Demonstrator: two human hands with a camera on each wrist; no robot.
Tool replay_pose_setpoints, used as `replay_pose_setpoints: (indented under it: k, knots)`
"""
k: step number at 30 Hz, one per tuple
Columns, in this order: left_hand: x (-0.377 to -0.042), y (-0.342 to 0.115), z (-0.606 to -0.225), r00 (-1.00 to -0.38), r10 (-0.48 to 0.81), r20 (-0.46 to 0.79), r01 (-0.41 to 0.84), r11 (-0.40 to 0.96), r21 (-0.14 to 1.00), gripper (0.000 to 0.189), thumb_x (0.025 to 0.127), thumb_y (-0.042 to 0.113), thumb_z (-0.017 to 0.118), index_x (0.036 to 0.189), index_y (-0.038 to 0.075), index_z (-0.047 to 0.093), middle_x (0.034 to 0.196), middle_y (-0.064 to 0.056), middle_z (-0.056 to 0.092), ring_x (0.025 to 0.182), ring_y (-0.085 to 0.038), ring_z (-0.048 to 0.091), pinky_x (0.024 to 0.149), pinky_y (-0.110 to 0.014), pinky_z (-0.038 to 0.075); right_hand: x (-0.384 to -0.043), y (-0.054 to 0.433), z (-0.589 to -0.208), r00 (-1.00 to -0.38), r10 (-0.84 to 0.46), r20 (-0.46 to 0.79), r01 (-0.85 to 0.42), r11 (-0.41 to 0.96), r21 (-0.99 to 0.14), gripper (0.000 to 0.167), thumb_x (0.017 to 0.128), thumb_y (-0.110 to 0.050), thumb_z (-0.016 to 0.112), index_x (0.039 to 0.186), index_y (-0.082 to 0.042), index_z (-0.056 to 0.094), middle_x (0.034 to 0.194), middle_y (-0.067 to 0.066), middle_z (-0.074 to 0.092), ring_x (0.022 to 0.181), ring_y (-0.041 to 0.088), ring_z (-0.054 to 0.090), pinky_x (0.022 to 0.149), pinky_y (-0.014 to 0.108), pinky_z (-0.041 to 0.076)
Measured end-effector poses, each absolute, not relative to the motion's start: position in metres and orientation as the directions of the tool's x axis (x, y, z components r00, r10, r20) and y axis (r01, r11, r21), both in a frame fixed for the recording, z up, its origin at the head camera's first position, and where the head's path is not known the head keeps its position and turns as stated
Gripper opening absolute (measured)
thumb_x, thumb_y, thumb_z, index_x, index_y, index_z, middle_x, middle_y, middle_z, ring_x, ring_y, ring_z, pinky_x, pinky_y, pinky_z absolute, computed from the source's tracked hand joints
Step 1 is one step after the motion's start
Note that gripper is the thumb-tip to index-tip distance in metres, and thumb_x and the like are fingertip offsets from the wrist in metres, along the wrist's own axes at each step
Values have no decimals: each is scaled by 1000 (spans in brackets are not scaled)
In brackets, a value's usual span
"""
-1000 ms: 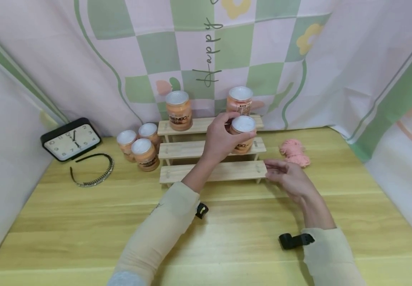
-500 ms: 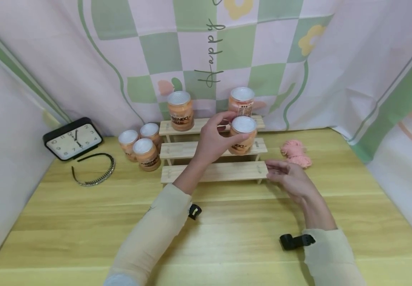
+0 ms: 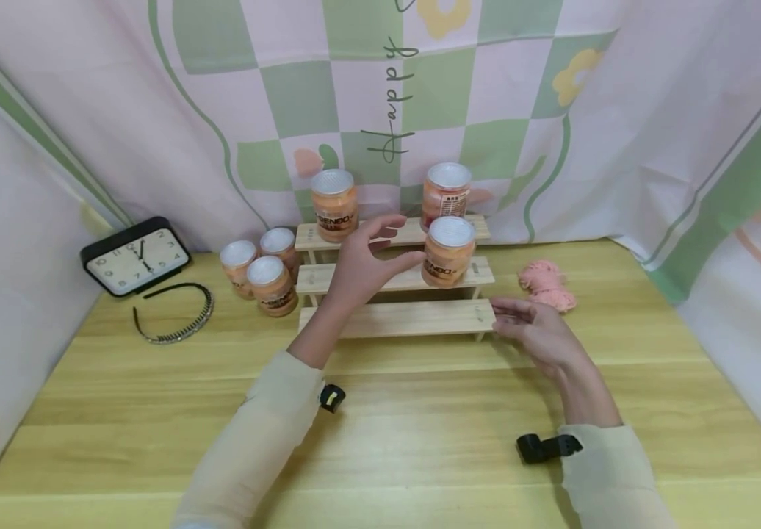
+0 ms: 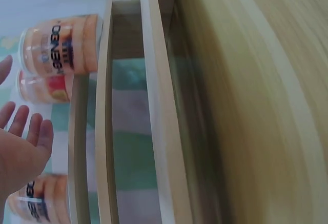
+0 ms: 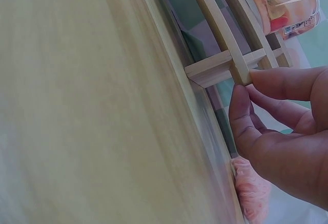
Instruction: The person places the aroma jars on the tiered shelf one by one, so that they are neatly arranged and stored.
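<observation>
A three-step wooden display rack stands on the table. My left hand is held over the middle step, fingers spread, its thumb tip right at the side of a fruit jar with a white lid. In the left wrist view that jar sits on its step and the left fingers hold nothing. On the top step stand a left jar and a right jar. My right hand pinches the right end of the bottom step, thumb and fingertips at the board's corner.
Several matching jars cluster on the table left of the rack. Farther left are a black-framed clock and a headband. Pink yarn lies right of the rack. A patterned curtain hangs close behind.
My left hand has let go of the jar on the middle step and moved left, away from it. The jar stays in place. My right hand has stayed at the rack's end.
</observation>
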State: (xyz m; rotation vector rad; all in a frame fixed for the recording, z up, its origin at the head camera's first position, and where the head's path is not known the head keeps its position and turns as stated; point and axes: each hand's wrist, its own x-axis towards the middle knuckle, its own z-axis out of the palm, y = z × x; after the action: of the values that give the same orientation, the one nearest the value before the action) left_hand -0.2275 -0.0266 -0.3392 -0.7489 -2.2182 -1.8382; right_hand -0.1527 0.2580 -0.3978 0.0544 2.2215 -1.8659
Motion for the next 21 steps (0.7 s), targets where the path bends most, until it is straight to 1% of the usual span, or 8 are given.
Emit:
replay_pose_setpoints:
  k: [4,8,12,15,19,21]
  knots:
    - [-225,-38,-342,-865,259,430,469,112,876,54,85,17,84,133,3,63,131,-14,62,119,-30,57,103,-42,48,-153,259,-398,-971,-127,-203,177,187,-966,57,100,6,55,152,12,32,145,29,40,109,14,56,95,27,53]
    - [-223,-50,-345,-873,246,421,456,108,883,52,84,16,85,132,6,65,128,-10,64,119,-32,57,103,-48,47,-152,259,-399,-970,-126,-206,181,189,-965,57,100,5,55,152,11,32,145,29,39,109,13,56,95,27,53]
    - [-219,-61,-347,-886,245,394,428,105,898,53,84,16,84,132,5,65,129,-16,63,122,-36,56,104,-50,46,-152,259,-399,-970,-125,-209,183,189,-965,57,100,6,55,152,11,32,146,29,39,109,12,57,95,28,53]
    - [-216,-70,-348,-894,241,376,408,96,908,52,85,15,84,132,3,64,131,-20,62,124,-37,56,106,-51,45,-153,259,-399,-970,-126,-209,183,190,-965,57,100,6,55,152,11,32,146,29,39,109,12,57,96,28,53]
    - [-216,-83,-350,-898,233,373,401,87,912,53,86,13,82,133,-1,62,132,-21,61,125,-39,54,107,-52,43,-153,258,-399,-971,-126,-205,178,196,-964,57,100,5,55,152,11,32,146,29,39,109,12,57,96,28,53]
    - [-216,-89,-352,-901,229,369,396,87,914,54,86,13,82,134,-2,62,132,-21,61,124,-37,55,107,-51,44,-153,258,-399,-971,-127,-203,176,198,-964,57,100,5,55,152,11,32,146,29,39,109,12,56,96,27,53]
